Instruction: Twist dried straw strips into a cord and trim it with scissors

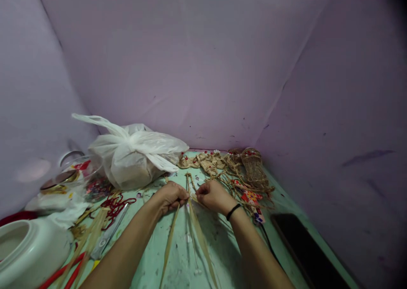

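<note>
My left hand (173, 197) is closed in a pinch on pale, flat fibre strips (199, 229) near the middle of the table. Close beside it, my right hand (212, 194), with a black band at the wrist, pinches part of the same strips. From between the hands the strips trail down toward me in separate tails. A thin twisted brown cord (188, 179) forms a narrow loop just beyond my fingers. Small white beads (197, 272) lie near the lower ends. The exact spot where the fingers meet the strips is partly hidden.
A tied white plastic bag (136, 153) stands at the back left. Braided twine pieces (210, 162) and a twine bundle (254, 168) lie along the back. A white jar (41, 242), utility knife (110, 234) and red yarn (114, 206) are left; a phone (305, 246) lies right.
</note>
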{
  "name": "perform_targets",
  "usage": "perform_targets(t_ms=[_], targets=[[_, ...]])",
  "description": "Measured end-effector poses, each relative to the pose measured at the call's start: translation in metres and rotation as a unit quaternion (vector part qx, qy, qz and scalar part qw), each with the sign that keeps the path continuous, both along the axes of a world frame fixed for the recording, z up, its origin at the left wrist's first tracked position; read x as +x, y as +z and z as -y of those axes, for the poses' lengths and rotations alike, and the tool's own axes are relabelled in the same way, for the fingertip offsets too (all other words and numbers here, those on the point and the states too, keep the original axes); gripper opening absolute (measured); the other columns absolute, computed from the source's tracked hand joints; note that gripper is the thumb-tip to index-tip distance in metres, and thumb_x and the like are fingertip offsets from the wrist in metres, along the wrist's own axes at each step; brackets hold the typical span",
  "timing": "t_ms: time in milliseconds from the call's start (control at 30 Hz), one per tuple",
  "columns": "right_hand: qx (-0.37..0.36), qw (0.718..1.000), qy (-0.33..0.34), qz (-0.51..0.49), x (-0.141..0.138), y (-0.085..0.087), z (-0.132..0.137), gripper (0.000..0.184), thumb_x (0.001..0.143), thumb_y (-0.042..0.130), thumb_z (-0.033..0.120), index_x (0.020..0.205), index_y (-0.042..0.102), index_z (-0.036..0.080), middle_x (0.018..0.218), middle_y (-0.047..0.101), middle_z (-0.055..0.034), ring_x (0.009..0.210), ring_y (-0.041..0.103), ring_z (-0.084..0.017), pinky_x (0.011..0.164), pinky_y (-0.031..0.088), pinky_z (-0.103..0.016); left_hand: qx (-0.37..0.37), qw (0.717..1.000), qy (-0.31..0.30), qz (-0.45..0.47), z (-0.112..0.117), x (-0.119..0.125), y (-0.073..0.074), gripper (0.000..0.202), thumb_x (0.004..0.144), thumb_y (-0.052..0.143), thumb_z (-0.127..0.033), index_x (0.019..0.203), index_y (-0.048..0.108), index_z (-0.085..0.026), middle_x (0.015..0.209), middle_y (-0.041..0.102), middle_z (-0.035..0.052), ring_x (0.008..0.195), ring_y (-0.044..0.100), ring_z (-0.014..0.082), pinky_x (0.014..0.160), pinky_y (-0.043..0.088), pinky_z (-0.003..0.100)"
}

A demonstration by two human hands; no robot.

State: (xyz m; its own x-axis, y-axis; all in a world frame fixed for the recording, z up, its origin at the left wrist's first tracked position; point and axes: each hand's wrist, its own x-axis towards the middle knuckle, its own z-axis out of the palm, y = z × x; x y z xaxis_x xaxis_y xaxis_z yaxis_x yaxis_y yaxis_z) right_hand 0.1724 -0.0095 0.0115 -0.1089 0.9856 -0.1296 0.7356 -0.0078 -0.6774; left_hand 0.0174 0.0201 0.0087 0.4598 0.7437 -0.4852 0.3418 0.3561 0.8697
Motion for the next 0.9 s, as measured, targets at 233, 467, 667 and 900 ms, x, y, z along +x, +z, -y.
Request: perform_targets(t_ms=[233, 467, 667, 900], targets=[[-0.084, 0.989, -0.007, -0.121, -0.002, -0.012, 0.0, 0.016, 0.063, 0.05, 0.018, 0.053, 0.062, 0.014, 0.043, 0.055, 0.0009, 0.038, 0.044, -0.008, 0.041, 0.033, -0.018, -0.011, 1.0, 0.001, 0.002, -0.002, 0.0, -0.001, 0.022, 0.054, 0.057, -0.03, 0.045, 0.044, -0.015, 0.034, 0.037, -0.0064, 0.024, 0.022, 0.0016, 0.028, 0.009, 0.018], [-0.133, 0.971, -0.038, -0.194, -0.008, -0.01, 0.002, 0.01, 0.06, 0.049, 0.014, 0.051, 0.052, 0.016, 0.039, 0.049, 0.0042, 0.035, 0.045, -0.008, 0.038, 0.036, -0.017, 0.004, 1.0, 0.012, -0.029, 0.002, 0.001, 0.003, 0.021, 0.056, 0.057, -0.029, 0.046, 0.045, -0.015, 0.032, 0.036, -0.0068, 0.025, 0.022, 0.0025, 0.029, 0.011, 0.018], [-0.112, 0.983, -0.052, -0.134, -0.011, -0.012, -0.001, 0.013, 0.058, 0.052, 0.012, 0.045, 0.055, 0.013, 0.037, 0.051, 0.0022, 0.036, 0.044, -0.007, 0.039, 0.033, -0.017, 0.058, 0.994, 0.004, -0.091, 0.004, 0.008, 0.006, 0.022, 0.057, 0.052, -0.02, 0.038, 0.043, -0.015, 0.025, 0.031, -0.0053, 0.024, 0.021, 0.0045, 0.031, 0.011, 0.02], [-0.151, 0.963, -0.045, -0.22, -0.013, 0.001, 0.002, 0.018, 0.063, 0.049, 0.01, 0.046, 0.053, 0.014, 0.04, 0.052, 0.0041, 0.037, 0.045, -0.007, 0.042, 0.035, -0.017, 0.092, 0.993, 0.002, -0.078, 0.002, 0.006, 0.004, 0.017, 0.056, 0.049, -0.016, 0.039, 0.045, -0.014, 0.029, 0.034, -0.0055, 0.027, 0.021, 0.0041, 0.033, 0.012, 0.02]])
